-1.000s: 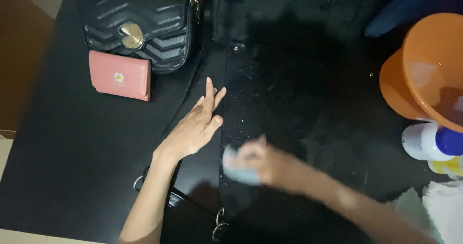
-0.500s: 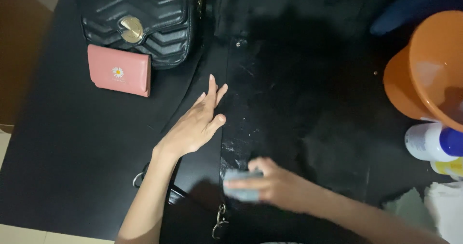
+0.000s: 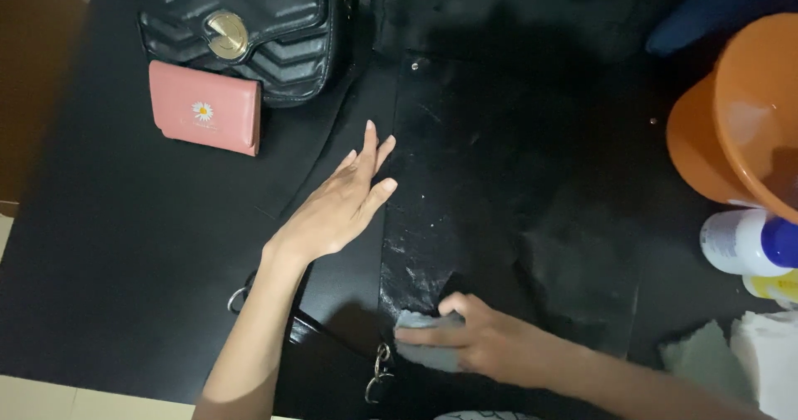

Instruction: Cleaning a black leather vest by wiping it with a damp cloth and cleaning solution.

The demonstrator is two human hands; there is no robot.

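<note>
Head view, looking straight down: my left hand (image 3: 337,208) lies flat, fingers spread and open, holding nothing, just pressing on the edge of the flat black bag (image 3: 499,221) to pin it to the desk (image 3: 108,287) so it won't slide. My right hand (image 3: 486,349) is curled around a small grey cloth (image 3: 424,345), grip closed on it, pushing it against the bag's lower left corner; the surface there looks streaked and scuffed, which fits a rubbing stroke. A metal clip (image 3: 381,370) hangs off that corner. Off to the side sit a quilted black purse (image 3: 241,29), a pink wallet (image 3: 204,108), an orange bowl (image 3: 736,125) and a white bottle (image 3: 744,241), near but out of the way.
</note>
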